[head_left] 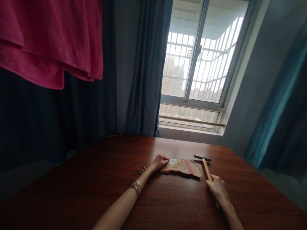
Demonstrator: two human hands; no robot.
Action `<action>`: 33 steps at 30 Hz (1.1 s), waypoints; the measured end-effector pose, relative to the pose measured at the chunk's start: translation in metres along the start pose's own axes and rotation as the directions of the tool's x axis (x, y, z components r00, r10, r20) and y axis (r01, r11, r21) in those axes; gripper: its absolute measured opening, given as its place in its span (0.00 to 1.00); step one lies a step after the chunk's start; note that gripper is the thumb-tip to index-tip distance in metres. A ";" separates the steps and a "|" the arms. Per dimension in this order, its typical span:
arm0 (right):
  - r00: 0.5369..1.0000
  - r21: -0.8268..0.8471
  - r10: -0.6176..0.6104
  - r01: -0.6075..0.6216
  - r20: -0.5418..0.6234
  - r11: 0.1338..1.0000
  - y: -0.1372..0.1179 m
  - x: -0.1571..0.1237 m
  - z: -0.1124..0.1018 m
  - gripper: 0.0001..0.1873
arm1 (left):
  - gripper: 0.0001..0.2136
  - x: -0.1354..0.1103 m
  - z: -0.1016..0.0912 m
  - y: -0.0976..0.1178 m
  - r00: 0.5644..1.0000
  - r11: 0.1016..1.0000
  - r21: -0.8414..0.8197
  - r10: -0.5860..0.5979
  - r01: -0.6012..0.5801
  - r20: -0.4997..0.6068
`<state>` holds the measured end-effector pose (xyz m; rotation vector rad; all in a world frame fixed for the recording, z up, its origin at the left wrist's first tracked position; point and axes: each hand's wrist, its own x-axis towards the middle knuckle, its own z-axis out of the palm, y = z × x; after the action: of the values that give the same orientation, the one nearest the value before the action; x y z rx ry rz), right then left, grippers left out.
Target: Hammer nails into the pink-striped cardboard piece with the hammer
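Note:
My left hand is closed in a pinch at the left end of a flat piece of cardboard. A small upright nail seems to poke out between the fingertips, though most of it is hidden. The cardboard is brown with a ragged edge, many dark dots, a whitish patch and a pinkish-red band. My right hand is wrapped round the wooden handle of a hammer. The hammer's dark head is to the right of the cardboard, apart from it. Several nails lie loose by my left wrist.
A reddish-brown wooden table spreads under everything. Behind it are a barred window and dark blue curtains. A pink towel hangs at the upper left. Another blue curtain hangs on the right.

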<state>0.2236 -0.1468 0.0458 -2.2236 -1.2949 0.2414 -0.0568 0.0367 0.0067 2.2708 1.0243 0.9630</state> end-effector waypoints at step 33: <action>1.000 -0.422 -0.029 0.030 0.010 0.906 0.021 0.000 0.025 0.21 | 0.09 0.001 -0.109 0.032 0.426 0.798 0.422 -0.592 0.431 0.684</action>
<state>0.2289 -0.1460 0.0136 -2.5558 -1.4943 -0.0575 -0.1240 0.0312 0.0981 1.9211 1.2555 -0.4447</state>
